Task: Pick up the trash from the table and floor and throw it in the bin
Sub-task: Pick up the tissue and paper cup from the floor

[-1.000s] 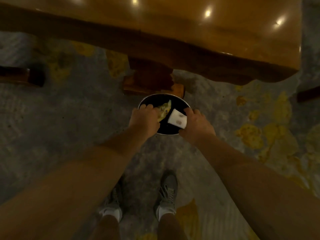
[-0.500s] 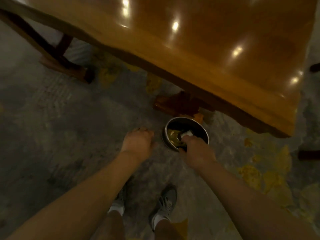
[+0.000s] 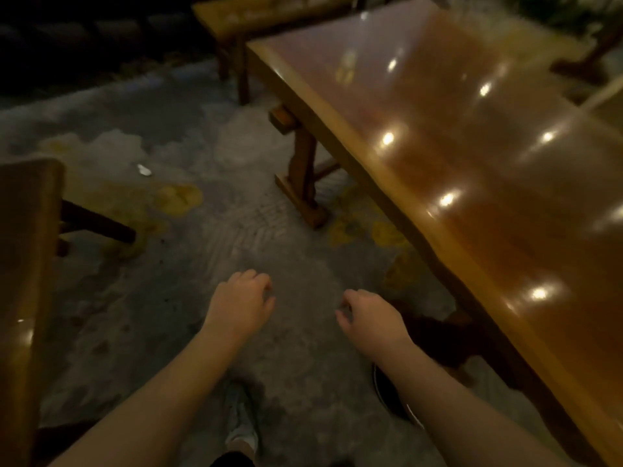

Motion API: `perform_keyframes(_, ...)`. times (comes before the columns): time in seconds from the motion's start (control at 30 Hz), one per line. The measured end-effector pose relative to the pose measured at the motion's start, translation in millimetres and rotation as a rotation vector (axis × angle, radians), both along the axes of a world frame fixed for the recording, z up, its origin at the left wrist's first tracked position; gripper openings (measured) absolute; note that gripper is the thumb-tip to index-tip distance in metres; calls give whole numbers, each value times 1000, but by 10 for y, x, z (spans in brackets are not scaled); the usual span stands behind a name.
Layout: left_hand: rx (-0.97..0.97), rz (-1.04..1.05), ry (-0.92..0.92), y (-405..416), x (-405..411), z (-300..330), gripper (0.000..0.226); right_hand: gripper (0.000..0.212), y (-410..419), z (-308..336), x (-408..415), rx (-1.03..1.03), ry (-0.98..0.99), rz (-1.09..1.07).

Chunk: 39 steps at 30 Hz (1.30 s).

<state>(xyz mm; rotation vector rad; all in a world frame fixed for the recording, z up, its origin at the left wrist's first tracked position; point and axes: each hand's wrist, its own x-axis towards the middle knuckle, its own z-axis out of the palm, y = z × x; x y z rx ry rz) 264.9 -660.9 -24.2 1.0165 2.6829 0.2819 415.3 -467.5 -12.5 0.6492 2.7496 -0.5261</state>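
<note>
Head view looks down past two bare forearms at a dim, patchy floor (image 3: 188, 271) of grey concrete with yellow stains. Left hand (image 3: 241, 306) hangs palm-down above the floor, its fingers (image 3: 259, 281) loosely curled and apart, with nothing in them. Right hand (image 3: 369, 320) hangs beside it at about the same height, well apart from the left, fingers bent into a loose claw and likewise holding nothing. Under the right forearm, a dark round bin (image 3: 387, 396) stands on the floor; only a slice of its rim and dark inside shows, so what lies in it cannot be told. A long glossy wooden worktop (image 3: 472, 170) runs along the right side, its top bare where it shows and dotted with reflections of lamps; its trestle leg (image 3: 303, 176) stands on the floor ahead of the hands. Far off on the floor to the left, near a large yellow stain, lies a small pale scrap (image 3: 144, 170), perhaps a bit of paper or foil, though it is too small and blurred to be sure. At the left edge, a wooden bench seat (image 3: 23, 251) juts into view, and another wooden bench (image 3: 236, 15) stands at the top beyond the worktop. One grey shoe (image 3: 241, 429) shows on the floor between the forearms.
</note>
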Motion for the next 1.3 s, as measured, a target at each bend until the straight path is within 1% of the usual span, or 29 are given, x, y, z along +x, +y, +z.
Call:
perform_keyframes(0.1,50,120,-9,-535,-472,341,21,17,-332,320,-542,50,38,80)
perform_keyframes(0.23,73,219,12,-1127,-1063,695,21,13,-730,612,-1229,88,70,156)
perform_keyframes(0.33,86,278,44,-1513,-1518,923,23,11,-1017,785,-1796,105,135,217)
perform_keyframes(0.57,64,410,71,-2051,-2433,1183,26,12,-1448,1024,-3129,70,241,336)
perform_keyframes(0.77,23,488,38,-2041,-3241,1069,23,16,-1467,838,-4242,49,253,438)
perform_keyframes(0.87,-2,510,22,-1886,-3783,977,22,18,-1371,696,-4905,4,237,495)
perform_keyframes(1.03,-22,600,58,-1584,-4727,921,22,20,-1171,644,-6004,-37,200,592)
perform_keyframes(1.13,-17,630,66,-1403,-5308,867,22,21,-1068,626,-6659,-26,168,653)
perform_keyframes(1.3,-20,672,-10,-1246,-6125,720,21,22,-990,507,-7605,-8,95,721)
